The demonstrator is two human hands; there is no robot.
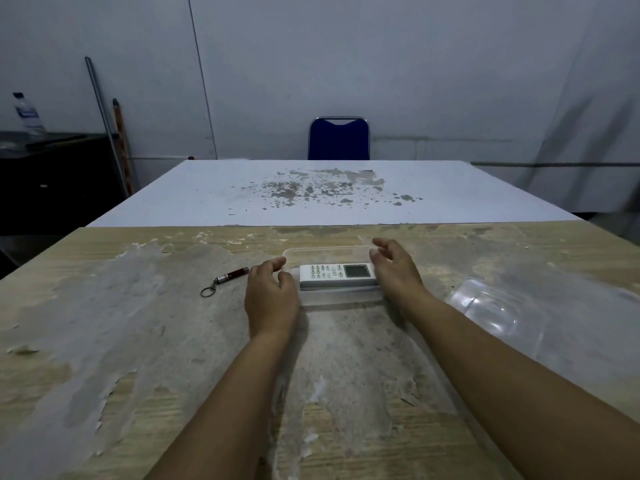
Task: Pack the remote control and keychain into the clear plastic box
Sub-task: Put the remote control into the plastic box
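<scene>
One item down: remote control [337, 275] lies in the clear plastic box [332, 252], left hand [272, 294] and right hand [398, 271] flanking it, fingers loose and empty. Keychain [225, 279] waits on the desk [138, 323], probably the left hand's pick-up.

No text can be read: the remote control [337, 275] shows buttons and a screen, its markings perhaps too small, and the water bottle [28, 114] label is blurred.

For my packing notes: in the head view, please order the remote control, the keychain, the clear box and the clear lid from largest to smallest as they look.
1. clear box and clear lid: look alike in size, and their transparent edges are faint, so unranked.
2. remote control.
3. keychain, clearly smallest.
</scene>
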